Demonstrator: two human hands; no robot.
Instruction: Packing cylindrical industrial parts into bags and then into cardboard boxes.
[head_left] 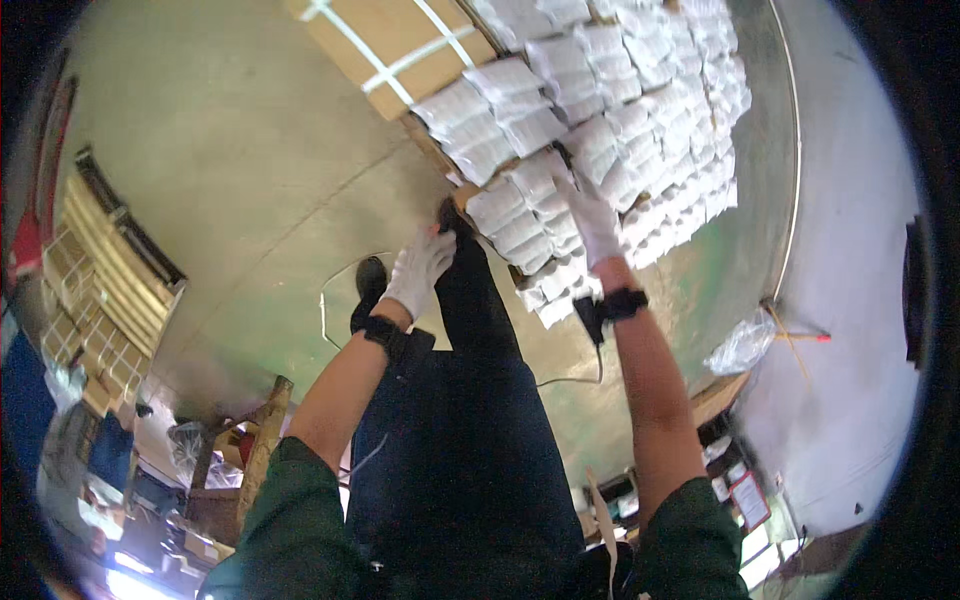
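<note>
Right hand (594, 222) nearer, over white packs (510, 222); packs spread beyond fingers and both sides. Left hand (420, 272) apart, left of packs. Both grips: can't tell.

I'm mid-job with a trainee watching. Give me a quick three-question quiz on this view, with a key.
1. Multiple choice: which hand overlaps the white bundles in this view?
A) left only
B) right only
C) both
D) neither

2. True or false: a black band is worn at the wrist of the left hand.

3. Fill in the colour: the cardboard at the top of the picture is crossed by ___ strips.

Key:
1. B, the right hand
2. True
3. White
</note>
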